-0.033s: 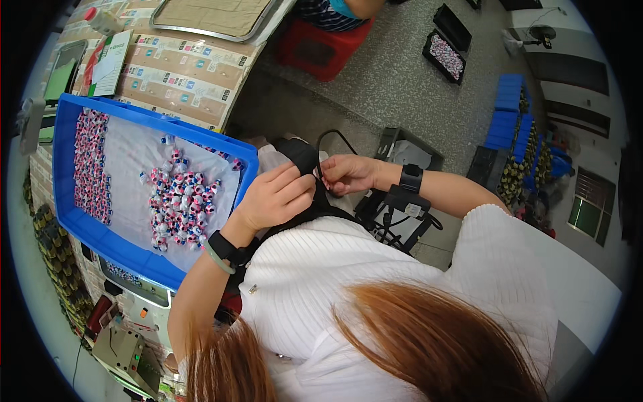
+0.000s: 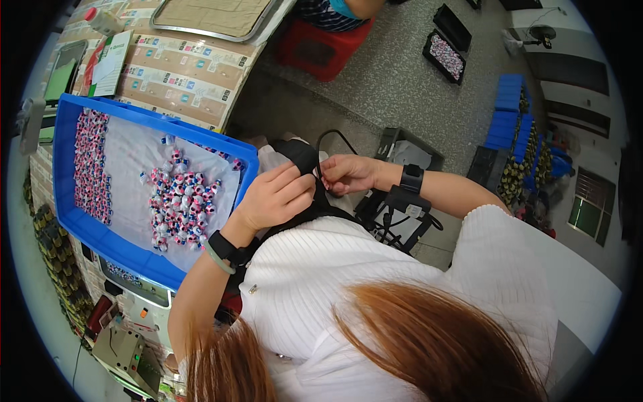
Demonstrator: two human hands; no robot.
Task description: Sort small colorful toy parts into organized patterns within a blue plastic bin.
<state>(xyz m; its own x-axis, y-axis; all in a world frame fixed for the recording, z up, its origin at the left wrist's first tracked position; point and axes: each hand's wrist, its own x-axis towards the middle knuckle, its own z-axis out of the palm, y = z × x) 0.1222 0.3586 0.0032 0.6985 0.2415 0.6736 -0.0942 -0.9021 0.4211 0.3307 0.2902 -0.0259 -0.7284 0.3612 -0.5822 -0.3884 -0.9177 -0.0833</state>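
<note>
My left hand [image 2: 274, 197] and my right hand [image 2: 348, 174] meet in front of my chest, both closed on a black strap [image 2: 301, 157] that a thin black cable [image 2: 333, 136] loops away from. The fingertips of the right hand pinch the strap's edge, and the left hand covers its lower part. Each wrist wears a black band. To the left stands a blue tray [image 2: 154, 264] lined with white cloth. It holds a loose heap of small pink, white and blue pieces [image 2: 181, 201] and neat rows of the same pieces [image 2: 90, 167] along its left side.
Flattened printed cardboard [image 2: 181, 74] covers the bench behind the tray, with a metal tray [image 2: 214, 17] on it. Another person sits on a red stool [image 2: 315, 47]. On the floor are black trays of pieces [image 2: 445, 53], stacked blue trays [image 2: 506, 114] and a black frame [image 2: 402, 151].
</note>
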